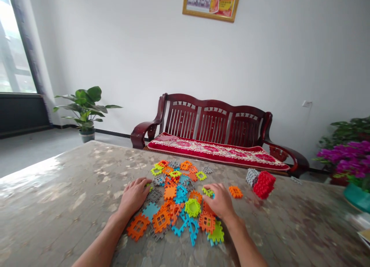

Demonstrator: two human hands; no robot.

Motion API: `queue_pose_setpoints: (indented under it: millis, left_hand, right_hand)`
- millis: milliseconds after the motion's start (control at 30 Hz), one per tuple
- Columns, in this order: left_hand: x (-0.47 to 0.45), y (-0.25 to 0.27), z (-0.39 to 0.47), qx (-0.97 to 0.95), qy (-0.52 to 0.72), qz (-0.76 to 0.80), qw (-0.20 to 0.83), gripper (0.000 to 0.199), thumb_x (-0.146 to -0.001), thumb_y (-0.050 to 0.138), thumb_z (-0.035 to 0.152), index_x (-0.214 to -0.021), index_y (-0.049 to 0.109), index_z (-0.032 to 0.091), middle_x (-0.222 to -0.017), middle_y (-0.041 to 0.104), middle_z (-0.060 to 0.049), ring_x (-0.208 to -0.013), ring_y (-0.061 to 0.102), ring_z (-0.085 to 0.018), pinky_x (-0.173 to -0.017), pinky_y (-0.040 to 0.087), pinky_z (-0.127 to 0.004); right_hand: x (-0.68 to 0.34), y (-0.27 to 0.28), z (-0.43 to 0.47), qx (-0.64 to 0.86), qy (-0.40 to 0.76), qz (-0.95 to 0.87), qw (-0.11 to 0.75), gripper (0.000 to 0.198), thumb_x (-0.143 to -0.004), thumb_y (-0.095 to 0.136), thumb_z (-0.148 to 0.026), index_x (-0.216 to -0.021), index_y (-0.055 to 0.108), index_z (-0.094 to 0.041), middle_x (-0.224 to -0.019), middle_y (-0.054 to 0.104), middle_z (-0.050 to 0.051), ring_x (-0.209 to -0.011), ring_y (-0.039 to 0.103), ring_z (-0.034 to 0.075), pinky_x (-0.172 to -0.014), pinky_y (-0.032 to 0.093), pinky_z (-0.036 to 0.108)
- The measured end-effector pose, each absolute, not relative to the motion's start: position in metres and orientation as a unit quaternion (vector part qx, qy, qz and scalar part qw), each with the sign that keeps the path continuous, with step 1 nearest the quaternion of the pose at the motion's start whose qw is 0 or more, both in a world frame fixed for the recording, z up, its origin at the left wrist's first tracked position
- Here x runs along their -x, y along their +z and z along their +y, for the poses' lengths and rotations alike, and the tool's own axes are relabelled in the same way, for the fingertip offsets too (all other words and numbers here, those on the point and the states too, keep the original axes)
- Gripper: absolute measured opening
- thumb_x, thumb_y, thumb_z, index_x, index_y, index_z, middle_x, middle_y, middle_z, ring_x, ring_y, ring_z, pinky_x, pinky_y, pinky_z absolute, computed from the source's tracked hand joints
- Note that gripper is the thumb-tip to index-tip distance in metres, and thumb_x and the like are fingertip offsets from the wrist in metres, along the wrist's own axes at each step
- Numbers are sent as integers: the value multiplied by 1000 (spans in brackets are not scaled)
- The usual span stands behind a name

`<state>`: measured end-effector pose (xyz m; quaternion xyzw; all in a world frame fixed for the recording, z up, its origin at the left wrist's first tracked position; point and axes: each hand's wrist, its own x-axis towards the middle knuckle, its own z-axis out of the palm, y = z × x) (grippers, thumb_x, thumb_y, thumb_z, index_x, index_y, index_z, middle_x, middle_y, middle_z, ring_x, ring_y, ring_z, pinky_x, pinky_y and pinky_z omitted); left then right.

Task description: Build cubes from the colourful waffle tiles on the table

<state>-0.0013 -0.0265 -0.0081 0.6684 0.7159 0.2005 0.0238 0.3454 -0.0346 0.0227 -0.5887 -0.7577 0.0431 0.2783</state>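
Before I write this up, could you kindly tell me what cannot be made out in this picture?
In the head view:
Small green piece: partly covered by the left hand.
Right hand: its back hides the palm and any grip.
Lower parts of the pile: covered by pieces on top.
Framed picture: cut off by the top edge, its lettering too small.

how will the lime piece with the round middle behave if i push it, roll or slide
The lime piece would probably slide rather than roll, being flat and plate-like. Its toothed edge may snag nearby blue pieces. It looks like thin plastic, so likely light and stiff.
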Motion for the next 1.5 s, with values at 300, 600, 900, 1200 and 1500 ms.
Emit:
queue_pose_setpoints:
  millis: [300, 600, 900, 1200, 1500]
  left_hand:
    - [-1, -6, -28, -663, 205, 719, 26, 38, -91, 41, 33, -118, 68, 31, -134, 61, -4, -124, 54, -27, -106, 39, -43]
    - [-1, -5, -29, -664, 200, 720, 25, 38, -93, 40, 34, -118, 68, 31, -134, 61, -5, -124, 54, -26, -105, 39, -44]
    - [-2, -4, -29, -664, 198, 721, 29, 38, -93, 41, 33, -119, 68, 30, -134, 61, -5, -125, 54, -25, -106, 38, -43]
    - [-2, -2, -30, -664, 202, 720, 34, 37, -93, 41, 33, -118, 68, 30, -133, 62, -5, -124, 54, -26, -106, 38, -44]
    - [-2, -4, -29, -665, 205, 718, 35, 37, -93, 41, 33, -118, 68, 30, -132, 62, -5, -123, 54, -26, -106, 38, -44]
  right_hand:
    - [-324, 33, -44, 578, 104, -787, 191, 57, -71, 57, -19, -127, 64, -27, -118, 69, 4, -112, 58, 22, -97, 41, 33]
    - [-318, 32, -44, 605, 89, -776, 155, 56, -77, 55, -26, -133, 59, -22, -127, 66, 6, -120, 53, 27, -103, 38, 37]
    - [-322, 24, -40, 598, 89, -784, 139, 61, -76, 46, -11, -135, 58, -20, -131, 64, 5, -122, 53, 26, -105, 38, 36]
    - [-314, 17, -38, 621, 63, -768, 146, 58, -75, 54, -17, -132, 60, -20, -128, 65, 6, -120, 54, 28, -105, 38, 36]
    - [-320, 9, -30, 643, 75, -726, 231, 46, -73, 54, -8, -114, 65, -25, -113, 63, 3, -99, 64, 17, -82, 46, 23]
